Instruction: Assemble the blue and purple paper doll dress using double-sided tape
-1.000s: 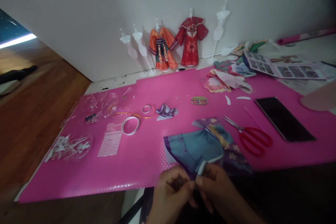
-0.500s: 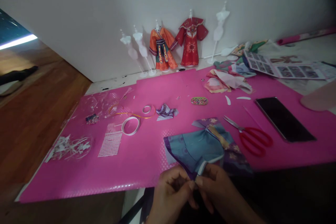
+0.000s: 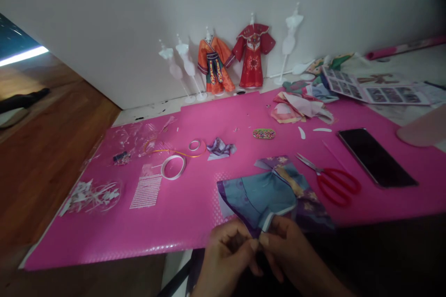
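A small teal and purple garment [image 3: 258, 195] with flower prints and a white strip along one edge lies at the front edge of the pink mat [image 3: 188, 222]. My left hand [image 3: 230, 250] pinches the purple lower corner of its cloth. Close beside it, fingertips nearly touching, my right hand [image 3: 284, 243] pinches the same edge by the white strip. Both hands are closed, and the fingertips hide the exact spot they grip. Red-handled scissors [image 3: 336, 183] rest right of the garment. A crumpled purple scrap [image 3: 220, 148] sits behind it.
A phone [image 3: 376, 158] lies at the right. White tape [image 3: 173, 167], a sheet of small beads [image 3: 146, 190] and a bag of white ribbons [image 3: 92, 195] are left. Dressed mannequins [image 3: 216, 67], bare ones [image 3: 291, 32] and a picture leaflet [image 3: 376, 90] stand or lie behind.
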Available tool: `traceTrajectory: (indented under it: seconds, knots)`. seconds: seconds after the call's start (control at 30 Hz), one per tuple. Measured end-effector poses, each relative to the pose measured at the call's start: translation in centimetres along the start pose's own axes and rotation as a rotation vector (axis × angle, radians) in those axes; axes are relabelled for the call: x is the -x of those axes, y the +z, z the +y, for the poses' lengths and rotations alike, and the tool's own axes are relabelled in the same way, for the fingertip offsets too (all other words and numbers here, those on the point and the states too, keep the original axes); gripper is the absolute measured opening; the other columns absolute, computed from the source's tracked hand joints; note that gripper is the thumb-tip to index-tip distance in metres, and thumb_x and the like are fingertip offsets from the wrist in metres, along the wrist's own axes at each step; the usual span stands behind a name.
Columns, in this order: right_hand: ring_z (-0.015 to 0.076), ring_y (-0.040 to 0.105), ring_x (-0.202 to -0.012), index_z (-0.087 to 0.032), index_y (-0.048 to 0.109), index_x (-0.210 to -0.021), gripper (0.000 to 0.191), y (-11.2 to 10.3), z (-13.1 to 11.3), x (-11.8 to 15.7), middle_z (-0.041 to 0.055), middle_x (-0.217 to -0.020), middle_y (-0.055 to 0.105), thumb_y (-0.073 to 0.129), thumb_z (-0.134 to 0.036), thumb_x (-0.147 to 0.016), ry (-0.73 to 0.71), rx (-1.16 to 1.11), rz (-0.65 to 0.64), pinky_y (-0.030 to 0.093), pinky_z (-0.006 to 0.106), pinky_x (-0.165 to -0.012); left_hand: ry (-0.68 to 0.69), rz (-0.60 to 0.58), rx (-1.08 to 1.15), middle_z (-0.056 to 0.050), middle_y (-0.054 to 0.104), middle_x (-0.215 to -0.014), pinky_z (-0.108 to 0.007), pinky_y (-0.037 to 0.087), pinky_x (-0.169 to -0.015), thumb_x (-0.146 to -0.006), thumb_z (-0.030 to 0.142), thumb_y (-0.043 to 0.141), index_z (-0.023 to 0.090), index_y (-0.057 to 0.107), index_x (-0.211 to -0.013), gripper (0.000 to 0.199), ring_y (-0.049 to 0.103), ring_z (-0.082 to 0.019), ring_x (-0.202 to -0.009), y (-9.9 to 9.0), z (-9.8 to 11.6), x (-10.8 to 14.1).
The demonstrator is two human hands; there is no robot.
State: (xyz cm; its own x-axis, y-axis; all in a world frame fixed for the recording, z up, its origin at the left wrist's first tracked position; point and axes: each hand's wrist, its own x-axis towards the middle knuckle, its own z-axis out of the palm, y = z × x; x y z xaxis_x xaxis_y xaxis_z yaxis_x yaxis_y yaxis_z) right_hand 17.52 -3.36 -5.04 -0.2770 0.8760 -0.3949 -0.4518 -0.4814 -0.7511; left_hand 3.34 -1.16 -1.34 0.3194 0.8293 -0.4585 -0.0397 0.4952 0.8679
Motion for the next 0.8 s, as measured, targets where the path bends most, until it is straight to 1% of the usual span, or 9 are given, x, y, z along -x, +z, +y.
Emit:
traceTrajectory:
  seconds: [0.13,0.3,0.43,0.6,0.8]
  knots:
    - [0.004,0.039,-0.034,-0.014,0.062,-0.076,0.041,-0.12,0.2,-0.05,-0.0041,-0.051,0.055,0.076,-0.051,-0.069,0.007,-0.023,0.007,0.031,0.014,-0.031,-0.005,-0.014,0.026,-0.002,0.065,-0.049,-0.019,0.042,-0.045,-0.067,0.051,0.079,0.014,0.06,-0.063,0.042,0.057,-0.01,-0.041,0.07,0.27,0.05]
    - [0.0043,0.04,-0.034,-0.014,0.062,-0.075,0.038,0.05,-0.09,0.0,-0.0047,-0.048,0.054,0.076,-0.049,-0.069,0.022,-0.06,-0.008,0.031,0.014,-0.032,-0.016,-0.028,0.044,-0.001,0.065,-0.048,-0.019,0.044,-0.044,-0.066,0.051,0.08,0.015,0.06,-0.064,0.042,0.057,-0.01,-0.04,0.0,0.24,0.15]
    - [0.0053,0.042,-0.034,-0.014,0.062,-0.074,0.038,0.28,-0.39,0.07,-0.0041,-0.047,0.054,0.076,-0.048,-0.068,0.036,-0.079,-0.019,0.03,0.014,-0.031,-0.006,-0.04,0.069,0.001,0.063,-0.046,-0.018,0.043,-0.043,-0.066,0.053,0.08,0.015,0.059,-0.064,0.044,0.057,-0.01,-0.038,0.03,0.05,0.1]
    - [0.0069,0.045,-0.035,-0.015,0.061,-0.073,0.036,0.2,-0.14,0.07,-0.004,-0.048,0.054,0.076,-0.047,-0.067,0.042,-0.077,0.003,0.031,0.015,-0.031,-0.017,-0.03,0.066,0.0,0.064,-0.046,-0.018,0.043,-0.042,-0.062,0.056,0.082,0.015,0.059,-0.063,0.047,0.057,-0.01,-0.038,0.1,0.01,0.02]
    - [0.0057,0.041,-0.033,-0.015,0.06,-0.073,0.04,0.13,-0.13,0.08,-0.0044,-0.047,0.054,0.076,-0.051,-0.067,0.023,-0.048,-0.01,0.03,0.015,-0.031,-0.029,-0.033,0.06,0.0,0.063,-0.044,-0.018,0.042,-0.042,-0.061,0.058,0.082,0.015,0.06,-0.063,0.048,0.056,-0.01,-0.037,0.05,0.24,0.01]
